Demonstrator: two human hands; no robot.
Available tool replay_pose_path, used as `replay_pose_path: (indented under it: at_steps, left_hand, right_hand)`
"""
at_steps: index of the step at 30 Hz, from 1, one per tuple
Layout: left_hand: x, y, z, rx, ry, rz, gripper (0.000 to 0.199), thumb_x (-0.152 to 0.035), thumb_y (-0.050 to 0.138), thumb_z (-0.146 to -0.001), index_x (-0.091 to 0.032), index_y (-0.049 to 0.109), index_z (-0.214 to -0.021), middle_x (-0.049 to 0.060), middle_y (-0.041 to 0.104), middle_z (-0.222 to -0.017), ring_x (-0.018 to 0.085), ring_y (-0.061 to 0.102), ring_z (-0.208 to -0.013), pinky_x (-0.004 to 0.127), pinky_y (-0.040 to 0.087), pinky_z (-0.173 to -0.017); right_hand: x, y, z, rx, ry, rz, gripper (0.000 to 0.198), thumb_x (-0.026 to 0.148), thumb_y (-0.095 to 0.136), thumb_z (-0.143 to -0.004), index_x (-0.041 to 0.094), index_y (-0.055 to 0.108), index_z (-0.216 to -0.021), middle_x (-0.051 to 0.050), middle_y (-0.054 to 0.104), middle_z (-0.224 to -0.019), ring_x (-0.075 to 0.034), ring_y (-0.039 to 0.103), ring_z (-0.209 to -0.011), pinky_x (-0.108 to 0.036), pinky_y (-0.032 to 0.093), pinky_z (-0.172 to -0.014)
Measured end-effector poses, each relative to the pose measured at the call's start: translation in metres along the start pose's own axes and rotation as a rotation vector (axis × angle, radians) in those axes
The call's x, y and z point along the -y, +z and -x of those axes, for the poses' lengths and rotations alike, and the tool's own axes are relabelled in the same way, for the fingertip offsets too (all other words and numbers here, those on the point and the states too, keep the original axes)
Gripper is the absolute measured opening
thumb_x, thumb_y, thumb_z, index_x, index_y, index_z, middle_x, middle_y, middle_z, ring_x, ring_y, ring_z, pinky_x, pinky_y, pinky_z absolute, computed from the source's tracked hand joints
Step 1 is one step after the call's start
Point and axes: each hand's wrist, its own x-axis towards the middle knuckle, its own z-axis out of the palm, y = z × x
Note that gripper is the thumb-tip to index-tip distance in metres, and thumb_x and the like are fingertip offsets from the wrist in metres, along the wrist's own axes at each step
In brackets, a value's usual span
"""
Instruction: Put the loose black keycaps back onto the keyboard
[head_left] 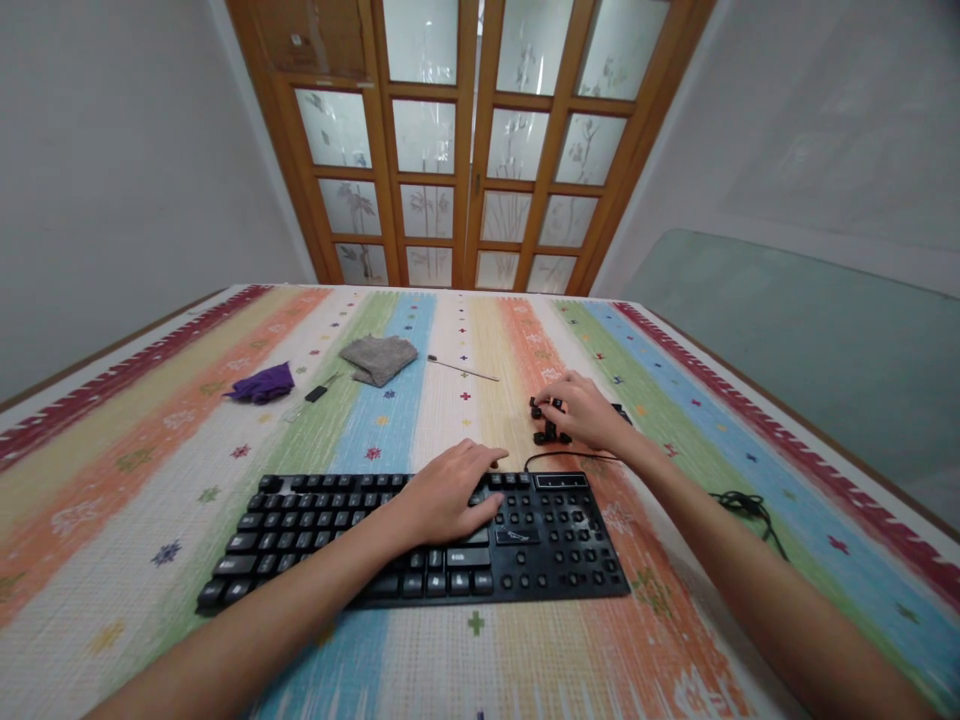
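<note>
A black keyboard (525,590) lies on the striped cloth in front of me. Its left part carries keycaps, while the right-hand section shows bare key stems where caps are off. Across the keyboard's upper middle rests my left hand (454,492), palm down, fingers and thumb apart and holding nothing. Beyond the keyboard's right end, my right hand (581,408) is over a small cluster of loose black keycaps (551,435). Thumb and fingers pinch around one keycap (556,404); the hand partly hides the cluster.
A grey cloth (379,358) and a crumpled purple cloth (262,384) lie farther back to the left. Between them is a small black object (316,393); a thin brush (461,368) lies right of the grey cloth. A coiled black cable (742,503) is at right.
</note>
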Motion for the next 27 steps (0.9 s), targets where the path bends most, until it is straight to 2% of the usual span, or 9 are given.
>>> replay_pose_path:
  at_steps: [5,11,18,22,27]
  left_hand:
    - [0.003,0.001,0.001,-0.035,-0.035,0.071,0.041,-0.028,0.058,-0.091,-0.018,0.050,-0.129,0.009,0.064,-0.111,0.024,0.061,-0.104,0.041,0.052,-0.092]
    - [0.003,0.002,0.000,-0.024,-0.031,0.041,0.041,-0.028,0.058,-0.090,-0.017,0.050,-0.129,0.010,0.064,-0.109,0.025,0.061,-0.102,0.042,0.052,-0.091]
    - [0.003,0.002,0.000,-0.014,-0.035,0.017,0.040,-0.028,0.058,-0.090,-0.014,0.052,-0.127,0.011,0.064,-0.109,0.026,0.060,-0.102,0.042,0.052,-0.091]
    - [-0.002,0.002,0.000,-0.004,0.006,-0.057,0.030,-0.029,0.055,-0.092,-0.015,0.057,-0.118,0.011,0.065,-0.105,0.026,0.059,-0.101,0.042,0.051,-0.089]
    - [-0.005,0.002,-0.001,0.010,0.035,-0.116,0.029,-0.033,0.055,-0.092,-0.014,0.058,-0.114,0.011,0.066,-0.103,0.026,0.059,-0.098,0.042,0.051,-0.087]
  right_hand:
    - [-0.005,0.011,-0.013,0.050,0.015,0.051,0.025,0.008,0.054,-0.082,0.019,0.077,-0.084,-0.008,0.076,-0.085,-0.027,0.062,-0.090,-0.038,0.045,-0.083]
    - [-0.011,0.016,-0.025,0.087,0.049,0.044,0.026,0.007,0.054,-0.081,0.018,0.077,-0.087,-0.008,0.077,-0.090,-0.024,0.066,-0.091,-0.032,0.047,-0.082]
    - [-0.017,0.019,-0.038,0.104,0.123,-0.022,0.021,0.006,0.060,-0.076,0.017,0.075,-0.085,-0.007,0.077,-0.085,-0.020,0.070,-0.080,-0.026,0.048,-0.069]
    - [-0.012,0.016,-0.041,0.086,0.131,-0.083,0.019,0.005,0.060,-0.074,0.017,0.073,-0.082,-0.006,0.076,-0.080,-0.019,0.070,-0.074,-0.026,0.049,-0.066]
    - [0.009,0.002,-0.030,0.036,0.074,-0.182,0.018,0.009,0.062,-0.076,0.017,0.072,-0.090,-0.006,0.076,-0.090,-0.019,0.069,-0.082,-0.028,0.052,-0.075]
